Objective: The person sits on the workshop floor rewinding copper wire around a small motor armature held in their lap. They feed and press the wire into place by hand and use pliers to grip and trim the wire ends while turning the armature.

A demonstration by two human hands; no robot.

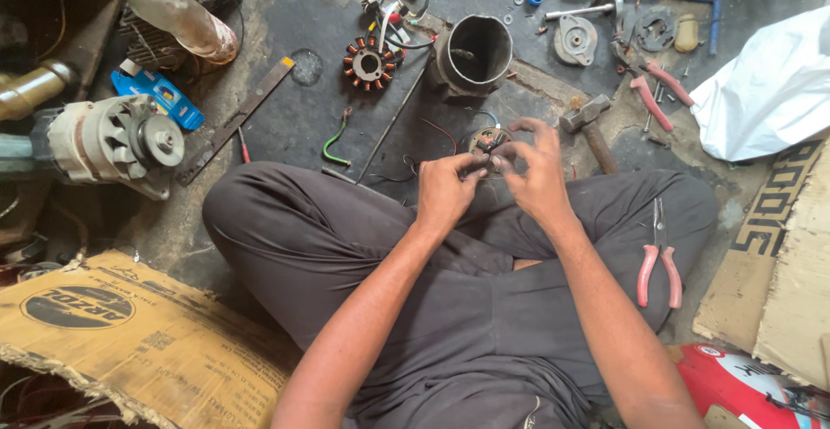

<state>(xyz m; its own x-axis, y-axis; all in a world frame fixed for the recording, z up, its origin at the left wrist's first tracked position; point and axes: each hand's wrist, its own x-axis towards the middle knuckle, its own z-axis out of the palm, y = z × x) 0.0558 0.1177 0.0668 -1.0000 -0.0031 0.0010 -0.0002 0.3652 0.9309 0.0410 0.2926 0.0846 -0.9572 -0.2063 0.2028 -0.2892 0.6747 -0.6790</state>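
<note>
Grimy concrete floor (285, 126) is carrying an alternator (108, 142), a metal cylinder housing (474, 53) and a hammer (592, 131). Above crossed legs, both hands, left (445, 191) and right (538, 174), are pinching wires of a small round stator (486, 142) just over the floor.

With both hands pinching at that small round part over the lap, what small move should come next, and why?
Probably keep the left hand steadying the small round wound part while the right hand works the thin wire; both hands' fingers already meet there, and the pink-handled pliers lie unused on the knee.
</note>
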